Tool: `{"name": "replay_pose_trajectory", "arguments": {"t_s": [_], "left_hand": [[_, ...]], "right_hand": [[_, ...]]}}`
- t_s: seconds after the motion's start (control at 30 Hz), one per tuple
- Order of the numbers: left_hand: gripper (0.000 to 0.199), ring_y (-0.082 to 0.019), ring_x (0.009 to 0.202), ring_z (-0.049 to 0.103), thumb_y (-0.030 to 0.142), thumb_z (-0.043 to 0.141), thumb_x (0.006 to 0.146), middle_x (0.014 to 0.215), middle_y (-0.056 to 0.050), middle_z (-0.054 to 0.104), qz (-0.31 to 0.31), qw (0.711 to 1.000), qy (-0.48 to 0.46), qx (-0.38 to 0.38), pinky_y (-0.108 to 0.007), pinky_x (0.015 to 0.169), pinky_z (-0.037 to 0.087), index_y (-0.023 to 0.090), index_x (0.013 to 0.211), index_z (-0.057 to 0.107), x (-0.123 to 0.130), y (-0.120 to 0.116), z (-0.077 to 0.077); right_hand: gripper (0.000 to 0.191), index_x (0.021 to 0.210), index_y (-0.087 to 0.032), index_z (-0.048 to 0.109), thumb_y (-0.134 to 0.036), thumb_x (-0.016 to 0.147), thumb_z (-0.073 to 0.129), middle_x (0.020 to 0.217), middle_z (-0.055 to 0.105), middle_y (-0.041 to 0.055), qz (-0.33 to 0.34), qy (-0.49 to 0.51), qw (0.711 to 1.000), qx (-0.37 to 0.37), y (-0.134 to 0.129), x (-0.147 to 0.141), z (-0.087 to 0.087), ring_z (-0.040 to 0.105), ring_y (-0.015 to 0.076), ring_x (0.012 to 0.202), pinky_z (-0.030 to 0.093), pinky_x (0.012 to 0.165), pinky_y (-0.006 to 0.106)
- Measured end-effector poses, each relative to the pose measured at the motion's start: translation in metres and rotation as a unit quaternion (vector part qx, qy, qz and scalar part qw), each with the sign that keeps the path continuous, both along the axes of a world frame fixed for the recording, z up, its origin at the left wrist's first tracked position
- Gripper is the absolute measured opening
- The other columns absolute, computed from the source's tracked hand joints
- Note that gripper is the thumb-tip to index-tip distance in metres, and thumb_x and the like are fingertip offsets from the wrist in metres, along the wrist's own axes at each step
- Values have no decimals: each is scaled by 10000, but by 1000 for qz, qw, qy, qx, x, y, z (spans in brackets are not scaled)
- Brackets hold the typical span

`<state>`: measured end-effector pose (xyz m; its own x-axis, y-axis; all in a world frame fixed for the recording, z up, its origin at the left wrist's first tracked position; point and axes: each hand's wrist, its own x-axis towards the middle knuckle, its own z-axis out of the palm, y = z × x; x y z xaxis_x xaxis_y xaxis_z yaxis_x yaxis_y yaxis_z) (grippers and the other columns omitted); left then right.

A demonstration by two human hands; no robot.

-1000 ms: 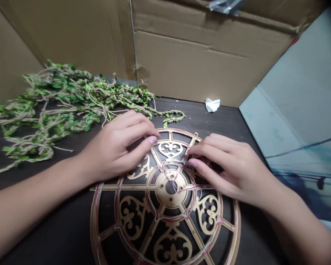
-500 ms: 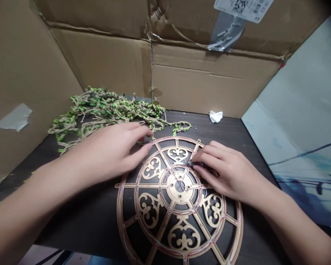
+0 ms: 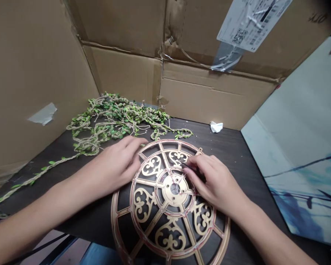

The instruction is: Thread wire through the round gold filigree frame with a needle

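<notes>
A round gold openwork frame with scroll ornaments lies on the dark table, reddish and pale wires running along its rings and around its hub. At its upper left rim rests my left hand, fingers loosely curved and apart, with nothing seen in them. My right hand is over the upper right of the frame, its thumb and forefinger pinched on a thin dark object whose tip points toward the top scroll. Most of that object is hidden by the fingers.
Leafy green garland on twine is heaped at the back left, one strand trailing to the left edge. A crumpled white scrap lies at the back. Cardboard walls stand behind and left; a pale painted panel stands on the right.
The view has shifted, showing more of the garland. The frame is turned slightly counterclockwise. My left hand sits lower on the rim; my right hand still pinches the thin object.
</notes>
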<state>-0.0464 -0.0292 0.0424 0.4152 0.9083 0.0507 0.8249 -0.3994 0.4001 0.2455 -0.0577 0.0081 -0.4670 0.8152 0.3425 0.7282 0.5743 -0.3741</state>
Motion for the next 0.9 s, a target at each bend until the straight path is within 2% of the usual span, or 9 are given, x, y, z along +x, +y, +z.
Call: {"name": "replay_pose_trajectory", "arguments": {"t_s": [0.1, 0.2, 0.27, 0.33, 0.5, 0.57, 0.73, 0.8, 0.9], "left_hand": [[399, -199, 854, 649, 368, 474, 975, 1278, -78, 639, 23, 984, -151, -97, -338, 756, 541, 253, 1354, 520, 11, 6, 8], [297, -110, 646, 545, 355, 504, 972, 1076, -21, 671, 25, 937, -264, -227, -240, 583, 453, 259, 1245, 569, 27, 12, 10], [261, -88, 613, 483, 382, 548, 968, 920, 7, 648, 3, 915, -310, -258, -210, 561, 398, 239, 1179, 602, 39, 11, 7], [311, -83, 614, 466, 465, 586, 959, 867, 12, 633, -14, 897, -356, -261, -201, 559, 381, 224, 1152, 625, 49, 9, 1], [390, -89, 723, 540, 482, 677, 915, 1092, -22, 673, -53, 861, -421, -281, -181, 616, 438, 239, 1219, 648, 54, 8, -10], [357, -93, 767, 571, 445, 687, 922, 1103, -19, 680, -76, 863, -410, -285, -178, 664, 465, 246, 1217, 668, 51, 11, -12], [162, -127, 991, 647, 368, 665, 956, 1055, 4, 701, -114, 889, -374, -240, -173, 876, 502, 255, 1039, 746, 48, 22, -19], [147, -117, 941, 662, 383, 667, 953, 1011, 21, 711, -99, 899, -350, -243, -157, 843, 515, 266, 996, 745, 47, 23, -22], [193, -147, 937, 678, 432, 694, 921, 1017, 14, 730, -27, 921, -316, -226, -156, 759, 541, 252, 962, 750, 33, 20, -29]], "right_hand": [[106, 1072, -186, 606, -234, 978, 619, 880, 679, 19, -4, 48, 997, 59, -4, -5, 4, 570, 148, 738, 436, 697, 308], [141, 1085, -173, 624, -194, 950, 656, 906, 697, 24, -4, 110, 990, 84, -9, -13, 6, 610, 127, 754, 476, 706, 272], [152, 1101, -170, 613, -162, 951, 637, 912, 693, 22, -5, 145, 986, 88, -13, -19, 7, 623, 116, 762, 489, 708, 249], [203, 1168, -164, 595, -147, 966, 582, 862, 659, 16, -14, 162, 985, 61, -16, -23, 7, 608, 118, 732, 483, 680, 253], [385, 1349, -174, 479, -135, 966, 504, 829, 610, 3, -2, 183, 983, 7, -19, -26, 3, 591, 142, 722, 492, 695, 297], [363, 1304, -185, 484, -127, 949, 530, 885, 631, 17, 11, 180, 984, 15, -18, -26, 0, 596, 145, 748, 491, 699, 303], [111, 1043, -188, 545, -151, 941, 566, 869, 637, 20, 5, 141, 990, 29, -15, -30, 0, 574, 146, 728, 464, 662, 304], [77, 1029, -176, 565, -174, 952, 554, 864, 651, 28, -1, 140, 990, 30, -14, -32, 2, 588, 157, 743, 474, 677, 316], [141, 1051, -141, 606, -226, 959, 540, 820, 643, 27, 7, 134, 990, 49, -10, -27, 7, 557, 162, 713, 451, 641, 326]]}}
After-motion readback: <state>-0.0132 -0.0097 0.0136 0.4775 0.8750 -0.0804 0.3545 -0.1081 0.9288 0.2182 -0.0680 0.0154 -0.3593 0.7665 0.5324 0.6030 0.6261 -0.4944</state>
